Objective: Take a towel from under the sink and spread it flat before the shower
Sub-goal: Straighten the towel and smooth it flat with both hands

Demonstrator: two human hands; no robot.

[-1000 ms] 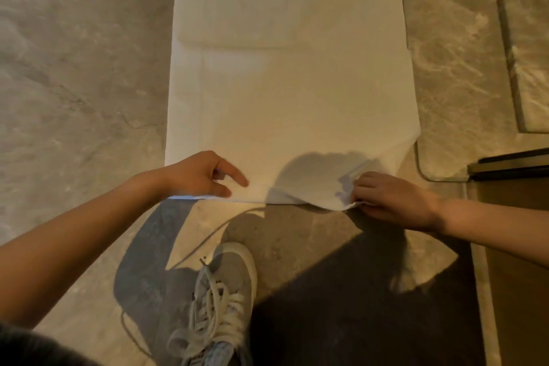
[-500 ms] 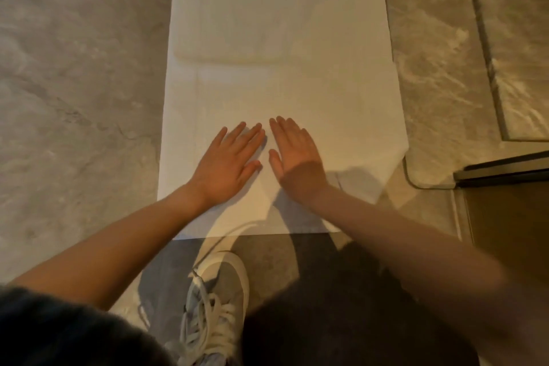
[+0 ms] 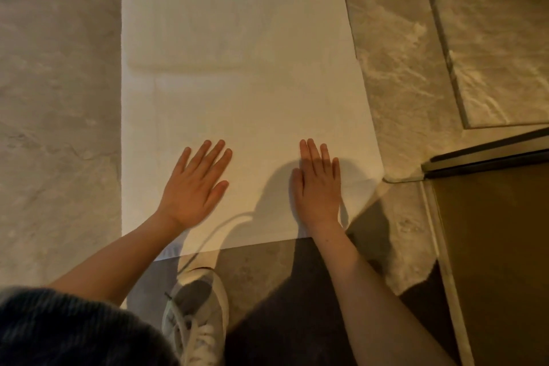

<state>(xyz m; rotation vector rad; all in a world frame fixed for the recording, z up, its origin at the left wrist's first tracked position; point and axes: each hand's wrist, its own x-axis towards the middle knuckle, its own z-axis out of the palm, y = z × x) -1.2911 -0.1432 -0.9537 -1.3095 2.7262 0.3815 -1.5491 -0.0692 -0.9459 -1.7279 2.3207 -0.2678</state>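
Note:
A white towel [image 3: 237, 74] lies unfolded on the grey stone floor, its long side running away from me. My left hand [image 3: 194, 187] rests palm down on its near end, fingers spread. My right hand [image 3: 319, 184] lies flat on the towel too, closer to the near right corner, fingers straight and together. Neither hand holds anything. A faint raised rectangle shows in the towel's far half. The near right corner reaches a raised stone curb.
A raised marble curb [image 3: 445, 53] runs along the towel's right side. A dark metal track [image 3: 487, 157] and a brown panel [image 3: 499, 261] sit at the right. My grey sneaker [image 3: 197, 321] stands on the floor just below the towel's near edge.
One second ago both hands pinched the towel's near edge. They then pressed flat side by side at the centre. Now they have slid apart, the right one toward the right corner.

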